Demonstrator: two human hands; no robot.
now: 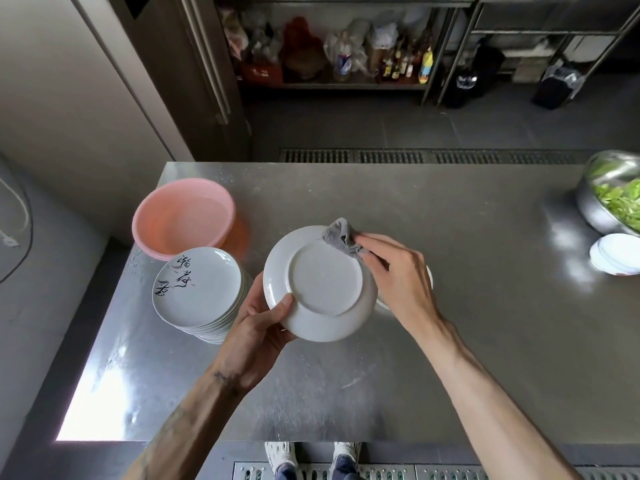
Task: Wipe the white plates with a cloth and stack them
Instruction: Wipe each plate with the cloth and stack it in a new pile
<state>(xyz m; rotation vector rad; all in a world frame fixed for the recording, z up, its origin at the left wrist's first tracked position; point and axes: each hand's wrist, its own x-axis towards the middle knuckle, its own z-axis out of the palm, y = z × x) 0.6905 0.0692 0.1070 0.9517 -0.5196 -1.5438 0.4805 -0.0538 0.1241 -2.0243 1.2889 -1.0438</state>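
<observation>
1 upturned plate (325, 289) sits gripped in the left hand (258, 327), right hand (398, 275) pinching a cloth (341, 237); steel bowl (595, 209) holds greens (620, 202).

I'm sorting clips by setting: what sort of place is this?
Probably a commercial kitchen: a stainless steel worktable, a tall stack of white plates beside a pink basin, and a big metal bowl of greens.
</observation>
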